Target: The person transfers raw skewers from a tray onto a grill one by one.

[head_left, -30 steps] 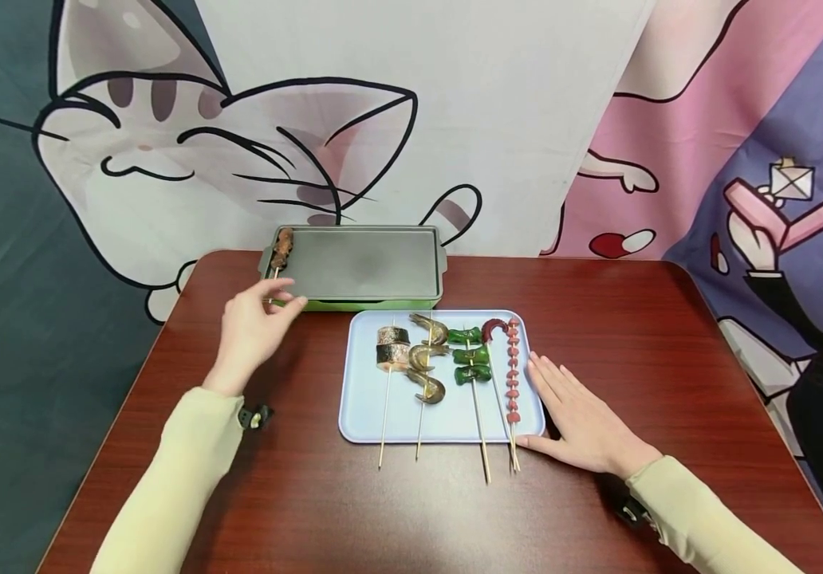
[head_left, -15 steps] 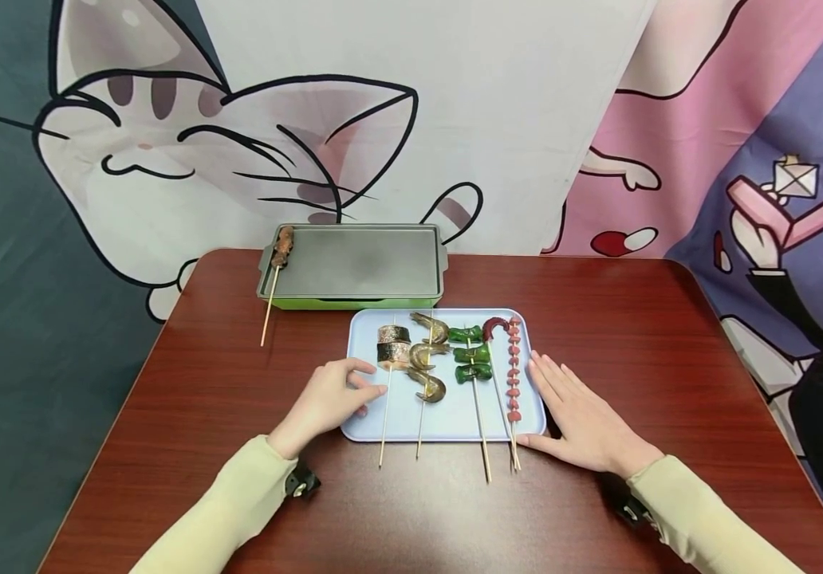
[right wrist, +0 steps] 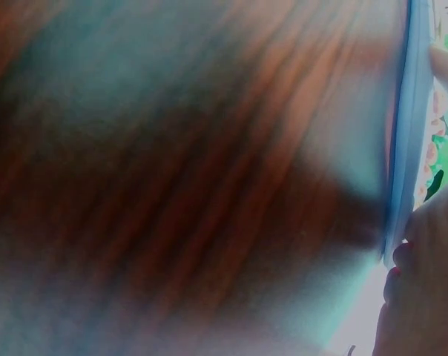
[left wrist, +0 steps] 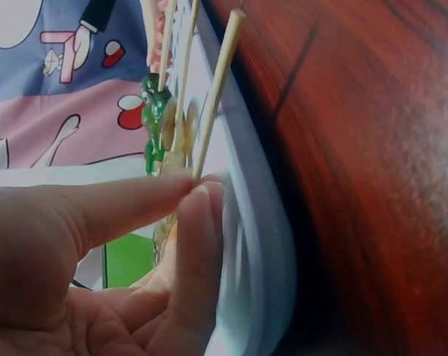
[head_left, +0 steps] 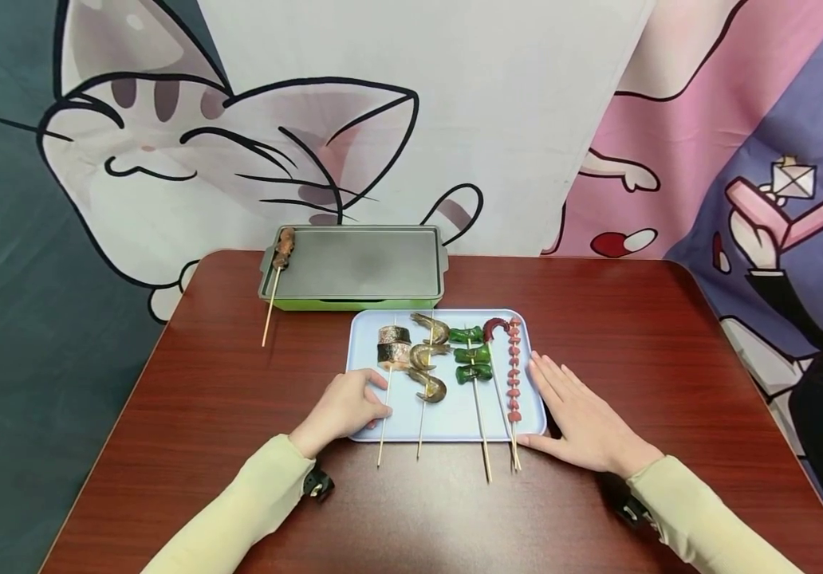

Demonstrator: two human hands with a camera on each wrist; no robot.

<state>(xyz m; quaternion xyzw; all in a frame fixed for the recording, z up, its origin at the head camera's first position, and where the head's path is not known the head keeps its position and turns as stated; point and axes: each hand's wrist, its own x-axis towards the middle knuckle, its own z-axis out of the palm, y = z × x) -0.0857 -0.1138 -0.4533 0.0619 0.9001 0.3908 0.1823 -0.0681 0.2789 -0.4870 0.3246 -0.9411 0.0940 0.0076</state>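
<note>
A wooden table carries a griddle with one skewer at its left edge, and nearer, a blue tray of skewers. The right hand lies flat, fingers straight, against the tray's right edge. The left hand pinches the fish skewer's stick on the tray's left side. The right wrist view is mostly blur.

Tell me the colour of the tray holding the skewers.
Light blue tray, clearest in the head view.
</note>
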